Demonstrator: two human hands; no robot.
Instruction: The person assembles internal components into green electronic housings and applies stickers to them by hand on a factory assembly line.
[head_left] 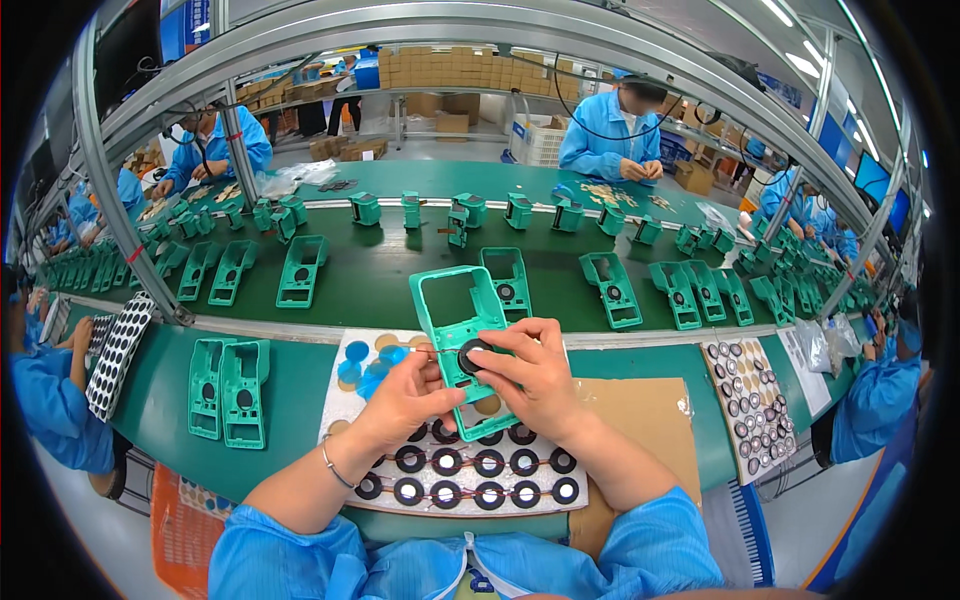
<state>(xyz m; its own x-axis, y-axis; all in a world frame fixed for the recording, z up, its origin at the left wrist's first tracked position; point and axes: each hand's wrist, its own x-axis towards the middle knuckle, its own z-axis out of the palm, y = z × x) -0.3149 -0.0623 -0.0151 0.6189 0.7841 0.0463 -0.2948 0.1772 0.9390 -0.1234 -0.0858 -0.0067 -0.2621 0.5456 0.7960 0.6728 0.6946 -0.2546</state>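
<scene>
My left hand point(402, 402) grips the side of a green plastic housing point(448, 334), which is tilted up above the bench and has a large rectangular opening at its top. With bent fingers, my right hand point(540, 372) holds a round black speaker point(470, 357) against the inside of the housing. The fingers partly cover the speaker. Beneath both hands lies a white foam board point(340, 408) carrying rows of black ring-shaped speakers point(489, 462) with white centres and thin wires. Several translucent blue discs point(372, 372) lie on the board next to my left hand.
Two green housings point(244, 398) lie to the left. Brown cardboard point(640, 430) sits at the right, with a board of round parts point(748, 405) beyond. A dark green conveyor point(390, 270) carrying more housings runs across ahead. Metal frame bars point(560, 40) arch overhead; co-workers point(612, 130) sit opposite.
</scene>
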